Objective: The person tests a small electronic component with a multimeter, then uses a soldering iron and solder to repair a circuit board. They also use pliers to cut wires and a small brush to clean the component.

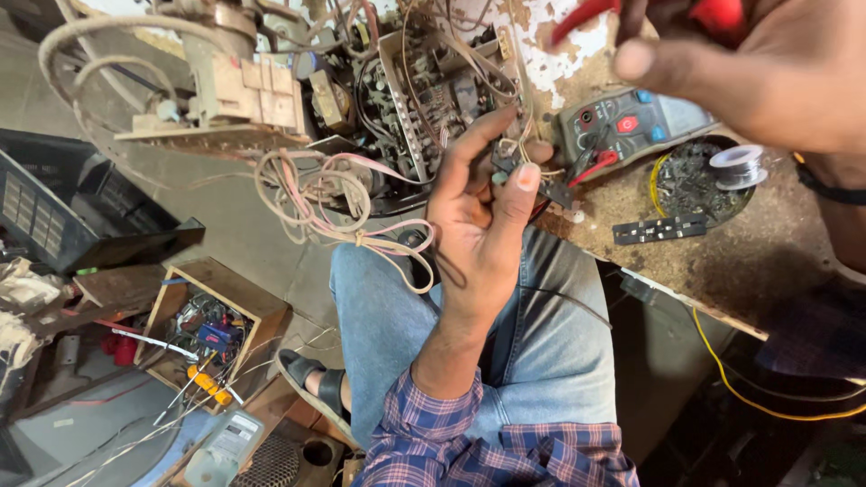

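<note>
A: How much room is there around the hands?

B: Little. The bench [722, 261] edge runs from the centre toward 4 o'clock, and its top is worn and pitted. At 12 o'clock an open chassis [424, 90] full of wires blocks the way. Free space is only over the jeans [541, 316], at 6 o'clock.

A: What does the left hand [478, 216] hold?

B: A small dark part [507, 162] with thin leads, pinched narrow between thumb and fingers, just at the bench edge. It looks hard and angular; more I cannot tell.

A: And the right hand [767, 63]?

B: At 1 o'clock, closed on a tool with red handles [722, 13]. Under it lie a grey meter [627, 122] and a shiny solder spool [738, 165].
</note>
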Action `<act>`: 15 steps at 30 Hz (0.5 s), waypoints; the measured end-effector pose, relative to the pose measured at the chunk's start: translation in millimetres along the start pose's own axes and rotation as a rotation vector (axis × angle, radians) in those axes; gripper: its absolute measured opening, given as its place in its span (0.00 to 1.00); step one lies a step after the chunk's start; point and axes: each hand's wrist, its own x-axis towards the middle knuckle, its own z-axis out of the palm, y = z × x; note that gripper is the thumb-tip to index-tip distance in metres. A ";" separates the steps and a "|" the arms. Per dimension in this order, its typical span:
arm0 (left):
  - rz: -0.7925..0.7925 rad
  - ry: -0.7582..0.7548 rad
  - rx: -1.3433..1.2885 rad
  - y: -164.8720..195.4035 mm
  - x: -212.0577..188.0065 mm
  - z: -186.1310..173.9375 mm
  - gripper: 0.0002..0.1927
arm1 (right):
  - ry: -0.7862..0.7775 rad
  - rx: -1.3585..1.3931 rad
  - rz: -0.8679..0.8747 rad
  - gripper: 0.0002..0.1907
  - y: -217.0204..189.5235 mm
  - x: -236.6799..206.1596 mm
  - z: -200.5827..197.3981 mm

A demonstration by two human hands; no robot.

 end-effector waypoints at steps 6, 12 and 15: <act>-0.014 -0.061 0.071 -3.0 1.6 -3.6 0.18 | -0.101 -0.266 0.095 0.18 -7.0 2.4 13.7; 0.039 -0.103 0.069 -6.0 0.4 -5.4 0.18 | -0.174 -0.259 0.075 0.21 -17.3 10.8 25.3; 0.021 -0.052 0.095 -6.8 3.0 -3.8 0.24 | -0.106 -0.220 0.035 0.12 -10.1 5.5 24.0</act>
